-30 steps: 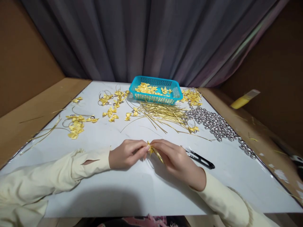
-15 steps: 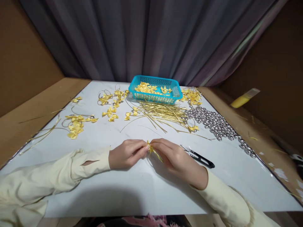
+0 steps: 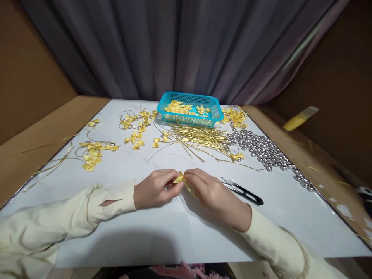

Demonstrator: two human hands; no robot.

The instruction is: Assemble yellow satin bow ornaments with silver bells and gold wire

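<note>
A small yellow ribbon bow (image 3: pixel 179 178) is held up between the fingertips of both hands, above the white tabletop. My left hand (image 3: pixel 157 188) pinches it from the left, thumb below and fingers curled. My right hand (image 3: pixel 217 197) closes on it from the right, its fingers hiding part of the knot. A gold cord (image 3: pixel 190 189) runs down from the bow under my right fingers. Just right of my right hand lie black-handled snips (image 3: pixel 247 194), touched by neither hand.
Farther back stands a blue basket (image 3: pixel 190 118) with yellow bows in it. Gold cords (image 3: pixel 200 137) lie in a heap before it, and silver beads (image 3: pixel 264 149) spread to the right. More bows (image 3: pixel 92 155) lie at left. A yellow-filled tube (image 3: pixel 300 118) is at far right.
The bow has turned between my fingers, so a yellow loop now shows over my left fingertips. My left finger and thumb have parted slightly. Both hands stay in nearly the same place.
</note>
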